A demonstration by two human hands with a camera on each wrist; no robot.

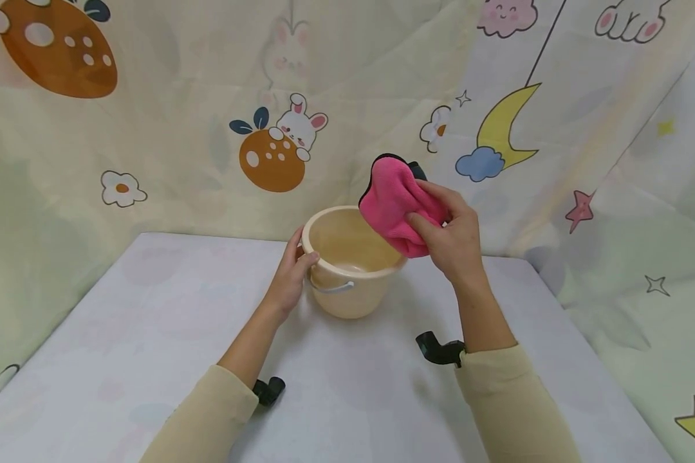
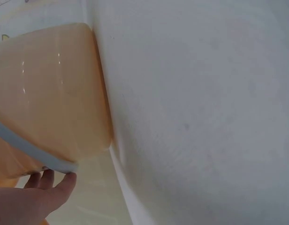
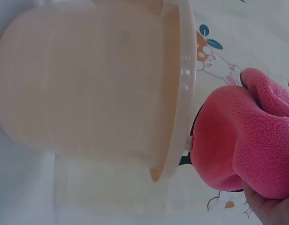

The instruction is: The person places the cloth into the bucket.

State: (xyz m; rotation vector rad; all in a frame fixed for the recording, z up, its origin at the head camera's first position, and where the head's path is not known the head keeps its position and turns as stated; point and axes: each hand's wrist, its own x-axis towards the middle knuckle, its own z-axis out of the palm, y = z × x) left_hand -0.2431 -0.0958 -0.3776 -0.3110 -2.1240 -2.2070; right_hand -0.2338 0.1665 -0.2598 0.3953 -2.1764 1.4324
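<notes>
A cream plastic bucket (image 1: 350, 299) stands upright on the table, its mouth tipped slightly into the head view. My left hand (image 1: 289, 276) grips its rim on the left side, thumb at the front and fingers around the outer wall. In the left wrist view the fingers are by the end of the light grey handle (image 2: 32, 150), which hangs down against the bucket. Between thumb and fingers my right hand (image 1: 454, 238) pinches a folded pink fleecy cloth (image 1: 390, 199) with dark edging. The cloth is held up over the bucket's right rim, overlapping it in the head view.
The white-covered table (image 1: 150, 334) reaches back to a patterned fabric backdrop (image 1: 185, 128) with cartoon rabbits, flowers and a moon. Black camera mounts (image 1: 440, 349) stick out at both sleeve cuffs. The bucket stands near the table's back edge.
</notes>
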